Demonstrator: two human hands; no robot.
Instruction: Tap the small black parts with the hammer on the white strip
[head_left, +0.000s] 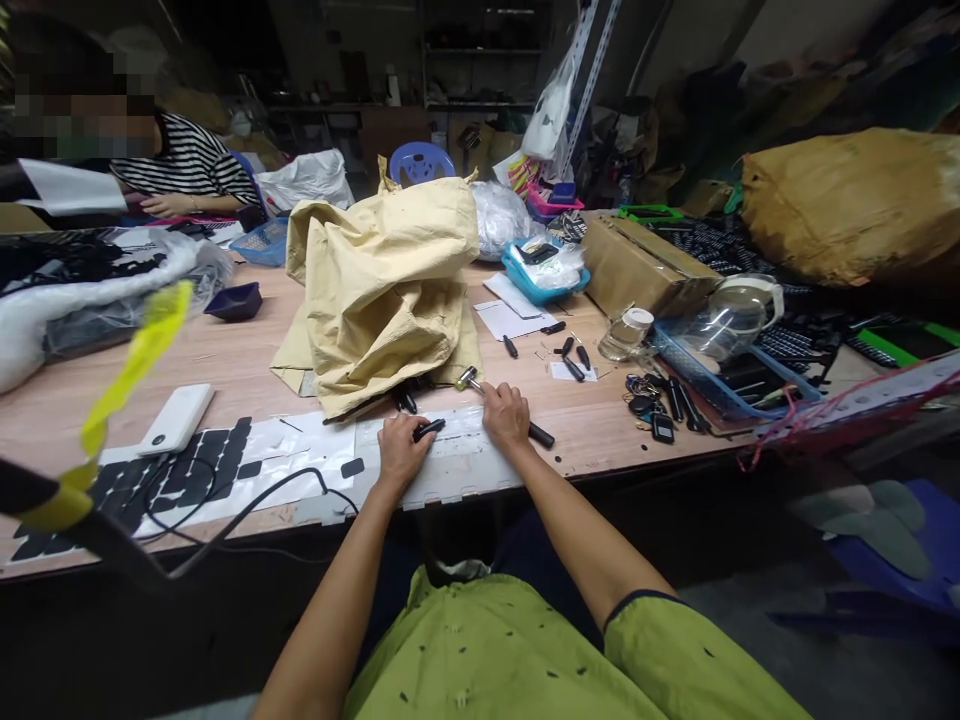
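- The pale board (469, 472) lies at the bench (600, 440) edge, lower middle of the frame; a dark cable (277, 488) loops to its left, near the left forearm, and could snag a sleeve or arm if pulled.
- The left hand (400, 450) grasps a small black piece (430, 430) over the board, centre of the frame, with its tip pointing right. A loose pinch (the finger pressure cannot be judged) might let it roll.
- The right hand (507, 416) is curled around the shaft of a small hammer (466, 379), its metal head toward the cloth and its black grip showing lower right. Held this close to the head, a stray swing might catch the left fingers.
- Just beyond, a beige cloth (390, 300) slumps in folds, black tips (406, 397) showing under its front edge; a sagging fold could cover them.
- Right of centre, loose black handles (573, 369) lie near a clear jar (627, 335) (which a careless elbow could tip).
- Farther off, upper left, a person in striped sleeves (196, 160) sits.
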